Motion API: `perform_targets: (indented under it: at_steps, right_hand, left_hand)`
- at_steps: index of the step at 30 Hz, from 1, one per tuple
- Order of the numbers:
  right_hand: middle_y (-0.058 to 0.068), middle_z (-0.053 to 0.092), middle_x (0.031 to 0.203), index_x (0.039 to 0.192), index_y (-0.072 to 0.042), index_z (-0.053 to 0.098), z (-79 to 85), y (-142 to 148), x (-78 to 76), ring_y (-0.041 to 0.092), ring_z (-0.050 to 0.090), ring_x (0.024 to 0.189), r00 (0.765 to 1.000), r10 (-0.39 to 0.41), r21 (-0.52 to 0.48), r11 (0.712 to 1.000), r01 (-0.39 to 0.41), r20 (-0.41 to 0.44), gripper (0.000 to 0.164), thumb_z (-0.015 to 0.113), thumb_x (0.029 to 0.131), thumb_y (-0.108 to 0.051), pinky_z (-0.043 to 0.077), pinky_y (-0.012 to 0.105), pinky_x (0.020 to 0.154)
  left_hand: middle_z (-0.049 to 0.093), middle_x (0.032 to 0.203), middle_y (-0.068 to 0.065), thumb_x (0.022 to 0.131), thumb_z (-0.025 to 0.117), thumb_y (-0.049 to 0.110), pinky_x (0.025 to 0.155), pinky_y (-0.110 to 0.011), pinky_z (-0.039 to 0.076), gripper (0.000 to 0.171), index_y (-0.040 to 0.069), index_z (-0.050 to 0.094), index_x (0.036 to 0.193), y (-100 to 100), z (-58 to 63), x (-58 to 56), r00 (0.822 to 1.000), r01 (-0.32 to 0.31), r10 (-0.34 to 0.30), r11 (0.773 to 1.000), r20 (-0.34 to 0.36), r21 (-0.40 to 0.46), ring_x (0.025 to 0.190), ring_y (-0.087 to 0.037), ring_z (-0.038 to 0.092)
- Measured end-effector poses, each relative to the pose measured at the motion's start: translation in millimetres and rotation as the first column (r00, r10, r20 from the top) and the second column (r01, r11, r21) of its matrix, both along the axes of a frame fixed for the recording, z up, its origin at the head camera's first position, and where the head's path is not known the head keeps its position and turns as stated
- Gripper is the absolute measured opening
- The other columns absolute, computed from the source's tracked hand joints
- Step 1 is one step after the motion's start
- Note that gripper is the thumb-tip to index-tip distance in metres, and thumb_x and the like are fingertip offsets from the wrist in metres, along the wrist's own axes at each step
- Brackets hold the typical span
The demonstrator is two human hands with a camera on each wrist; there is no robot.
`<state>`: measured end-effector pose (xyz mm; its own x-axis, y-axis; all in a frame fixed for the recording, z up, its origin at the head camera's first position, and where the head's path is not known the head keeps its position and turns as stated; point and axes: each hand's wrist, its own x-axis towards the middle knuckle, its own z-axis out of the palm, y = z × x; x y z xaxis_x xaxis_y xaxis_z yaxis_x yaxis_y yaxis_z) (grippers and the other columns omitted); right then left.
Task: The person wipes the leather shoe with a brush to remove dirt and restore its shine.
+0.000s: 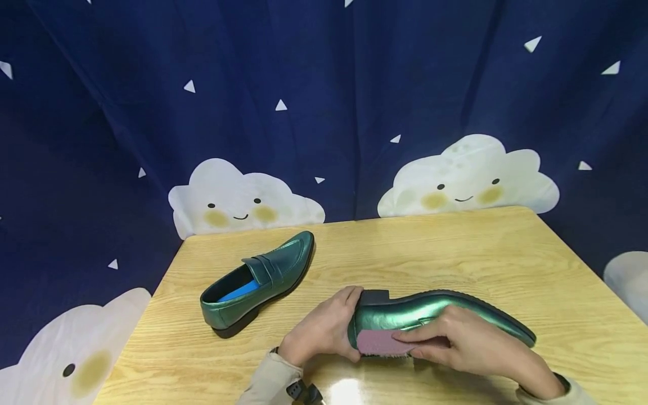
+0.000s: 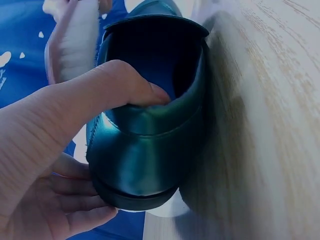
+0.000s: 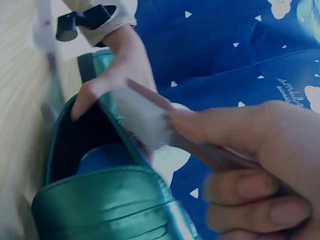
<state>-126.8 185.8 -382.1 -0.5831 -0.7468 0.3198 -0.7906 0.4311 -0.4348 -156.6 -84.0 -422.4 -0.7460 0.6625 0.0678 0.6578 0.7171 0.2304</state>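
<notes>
A metallic green loafer (image 1: 405, 314) lies on its side on the table, its black sole turned away from me and its toe pointing right. My left hand (image 1: 326, 323) grips it by the heel (image 2: 145, 155), thumb hooked inside the opening and fingers at the sole side. In my right hand (image 1: 471, 340) is a brush (image 1: 382, 342) with a pinkish back, pinched between thumb and fingers. Its pale bristles (image 3: 142, 115) are right along the shoe's upward-facing flank near the heel, blurred in the right wrist view. A blue lining shows inside the shoe.
The matching green loafer (image 1: 280, 264) stands upright at the table's left, toe pointing away, with a blue insole (image 1: 240, 291) inside. Pale wooden table (image 1: 455, 253) lies under everything. Behind hangs a dark blue curtain (image 1: 329, 112) with clouds and white triangles.
</notes>
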Motion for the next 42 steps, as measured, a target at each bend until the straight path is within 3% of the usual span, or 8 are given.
perform_targets:
  at_steps: [4, 9, 16, 22, 29, 34, 36, 42]
  right_hand:
    - [-0.028, 0.046, 0.062, 0.119, -0.024, 0.071, -3.1, -2.1, -0.4, -0.016, 0.022, 0.051, 0.997, -0.058, -0.025, 0.998, 0.057, -0.051, 0.029, 0.067, 0.09, -0.025, 0.025, 0.007, 0.045]
    - [-0.028, 0.052, 0.067, 0.121, -0.023, 0.069, -2.7, -3.3, 0.4, -0.019, 0.024, 0.053, 0.998, 0.063, -0.035, 0.997, -0.063, 0.016, 0.029, 0.066, 0.092, -0.025, 0.028, 0.005, 0.046]
    - [-0.028, 0.025, 0.056, 0.12, -0.028, 0.07, 0.4, 1.0, 0.3, -0.013, 0.018, 0.047, 0.983, -0.18, 0.012, 0.984, 0.18, -0.037, 0.03, 0.067, 0.09, -0.03, 0.026, 0.012, 0.042]
    - [-0.028, 0.035, 0.061, 0.121, -0.026, 0.069, 1.0, 1.8, 1.1, -0.017, 0.023, 0.051, 1.0, -0.015, -0.012, 1.0, 0.015, 0.008, 0.029, 0.064, 0.092, -0.027, 0.027, 0.006, 0.046]
    - [-0.028, 0.028, 0.055, 0.12, -0.027, 0.07, 0.6, 0.7, 0.8, -0.013, 0.016, 0.048, 0.979, -0.192, 0.001, 0.981, 0.192, -0.064, 0.03, 0.067, 0.09, -0.03, 0.024, 0.012, 0.042]
    - [-0.028, 0.046, 0.063, 0.121, -0.024, 0.069, 1.0, -0.9, 1.4, -0.015, 0.026, 0.052, 1.0, -0.005, -0.002, 1.0, 0.005, 0.001, 0.029, 0.064, 0.092, -0.027, 0.027, 0.007, 0.047]
    - [-0.029, 0.045, 0.063, 0.121, -0.024, 0.069, 1.9, -0.2, 0.9, -0.017, 0.025, 0.051, 1.0, 0.017, -0.019, 1.0, -0.017, 0.009, 0.029, 0.065, 0.092, -0.026, 0.027, 0.005, 0.046]
    - [-0.028, 0.024, 0.056, 0.121, -0.027, 0.069, 5.1, 4.7, -1.2, -0.012, 0.017, 0.047, 0.982, -0.188, 0.016, 0.982, 0.188, -0.016, 0.031, 0.067, 0.09, -0.031, 0.026, 0.013, 0.043]
  left_hand:
    - [0.043, 0.141, -0.016, 0.054, 0.089, 0.044, 0.103, -0.027, 0.038, 0.117, -0.005, 0.033, 0.144, 0.1, -0.9, 0.6, 1.0, -0.004, 0.004, 1.0, -0.004, -0.001, 0.127, -0.023, 0.046]
    - [0.042, 0.142, -0.018, 0.053, 0.09, 0.045, 0.104, -0.028, 0.037, 0.12, -0.006, 0.031, 0.144, -0.1, -1.6, 2.0, 1.0, 0.003, -0.003, 1.0, -0.004, -0.013, 0.128, -0.024, 0.045]
    - [0.042, 0.142, -0.016, 0.056, 0.088, 0.045, 0.103, -0.028, 0.039, 0.116, -0.004, 0.031, 0.145, -0.6, -1.5, 1.9, 1.0, -0.006, 0.006, 1.0, 0.02, -0.013, 0.128, -0.023, 0.045]
    - [0.042, 0.141, -0.017, 0.055, 0.088, 0.045, 0.102, -0.027, 0.039, 0.116, -0.005, 0.031, 0.144, -1.2, -1.8, 2.6, 1.0, -0.004, 0.004, 1.0, 0.003, -0.006, 0.127, -0.023, 0.046]
    - [0.043, 0.141, -0.017, 0.055, 0.088, 0.045, 0.102, -0.028, 0.039, 0.116, -0.005, 0.032, 0.144, -1.0, -2.9, 2.2, 1.0, 0.0, 0.0, 1.0, 0.003, -0.005, 0.127, -0.023, 0.046]
    - [0.043, 0.14, -0.017, 0.054, 0.088, 0.044, 0.103, -0.027, 0.038, 0.117, -0.006, 0.032, 0.144, -0.3, -2.7, 1.4, 1.0, 0.005, -0.005, 1.0, -0.023, -0.001, 0.126, -0.023, 0.047]
    - [0.044, 0.139, -0.017, 0.054, 0.088, 0.043, 0.103, -0.027, 0.038, 0.117, -0.005, 0.032, 0.143, -0.1, -2.0, 1.1, 1.0, 0.004, -0.004, 1.0, -0.028, 0.003, 0.125, -0.023, 0.047]
    - [0.043, 0.14, -0.016, 0.056, 0.087, 0.044, 0.102, -0.027, 0.039, 0.115, -0.004, 0.032, 0.144, 0.1, 0.1, 1.2, 1.0, -0.003, 0.003, 1.0, -0.017, -0.011, 0.126, -0.022, 0.046]
